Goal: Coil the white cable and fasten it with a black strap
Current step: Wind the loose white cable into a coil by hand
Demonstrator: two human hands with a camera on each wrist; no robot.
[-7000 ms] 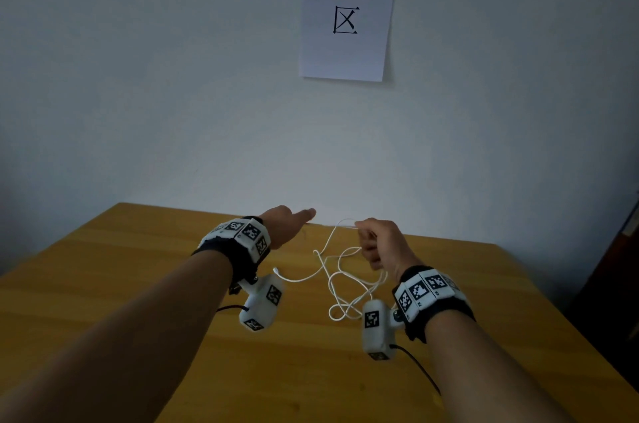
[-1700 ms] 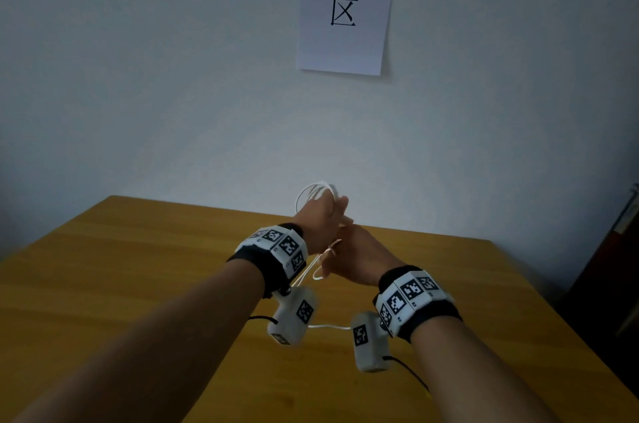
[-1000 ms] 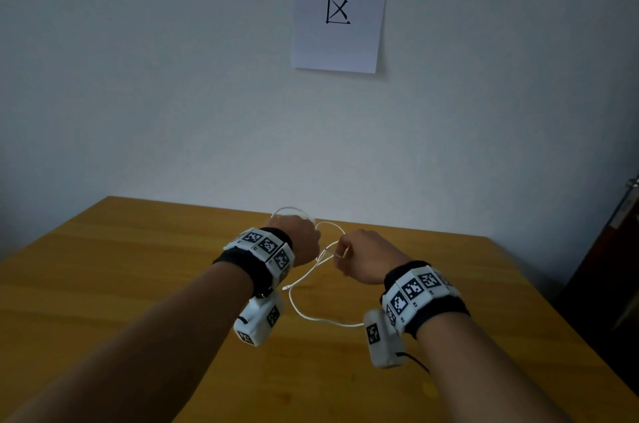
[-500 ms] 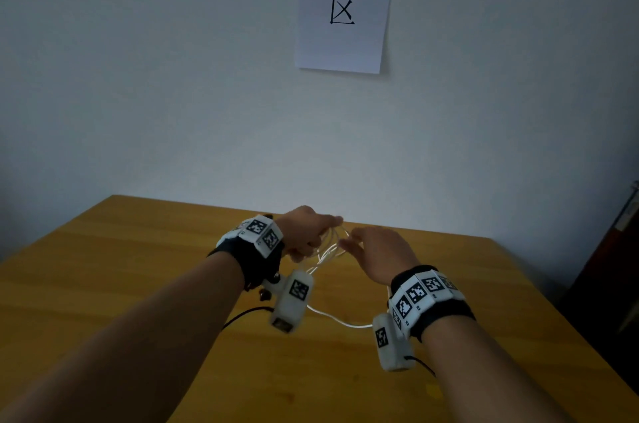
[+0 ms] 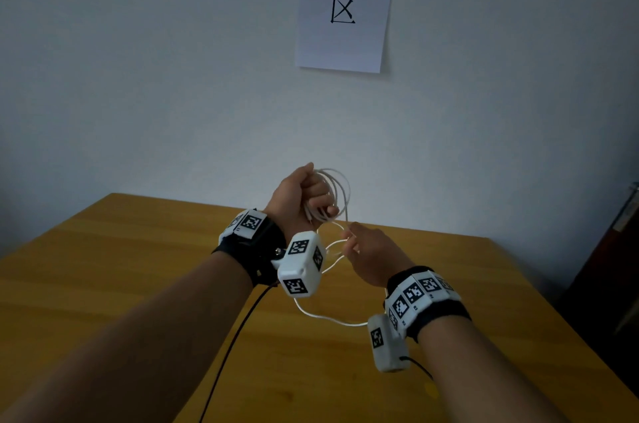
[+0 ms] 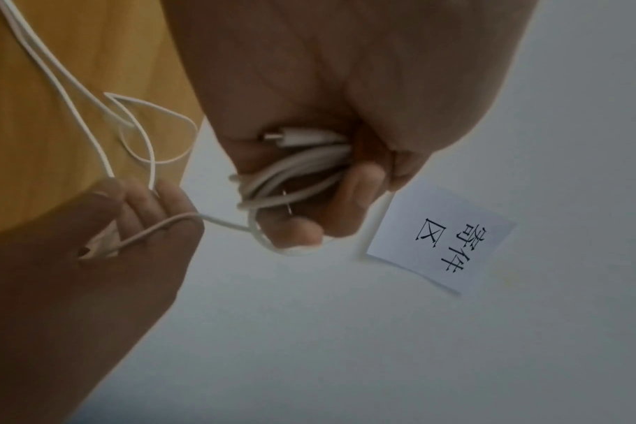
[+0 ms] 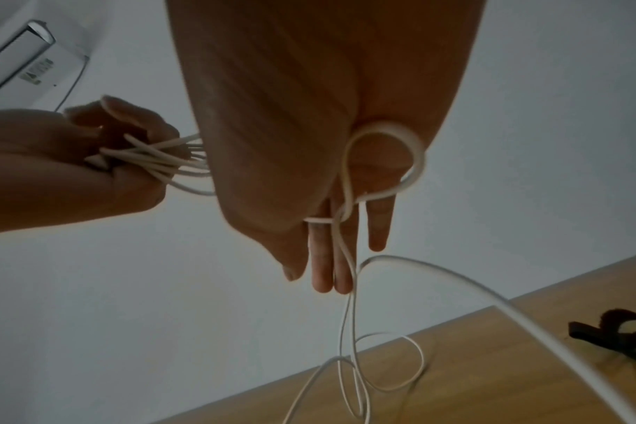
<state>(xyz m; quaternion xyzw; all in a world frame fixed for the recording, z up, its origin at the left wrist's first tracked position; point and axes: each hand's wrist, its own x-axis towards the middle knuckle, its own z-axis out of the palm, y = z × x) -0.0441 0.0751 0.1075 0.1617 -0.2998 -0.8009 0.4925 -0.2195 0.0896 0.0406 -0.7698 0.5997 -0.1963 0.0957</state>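
Note:
My left hand [image 5: 299, 196] is raised above the wooden table [image 5: 103, 267] and grips several loops of the white cable [image 5: 340, 187] in its fist. One plug [image 6: 294, 136] shows inside that fist in the left wrist view. Just below and to the right, my right hand [image 5: 370, 253] holds its fingers [image 7: 323, 258] straight, with the cable [image 7: 382, 140] draped round and threaded between them. The cable's loose length [image 5: 328, 318] hangs down to the table. A black strap [image 7: 614, 335], curled into a loop, lies on the table in the right wrist view; the head view does not show it.
A paper sign [image 5: 345, 3] with printed characters hangs on the white wall behind the table. Dark furniture [image 5: 615, 267] stands past the table's right edge. A wall air conditioner [image 7: 26, 57] shows high up in the right wrist view.
My left hand has risen and turned upward with the coil in its fist. My right hand has stayed low, and the cable now runs up from its fingers to the coil.

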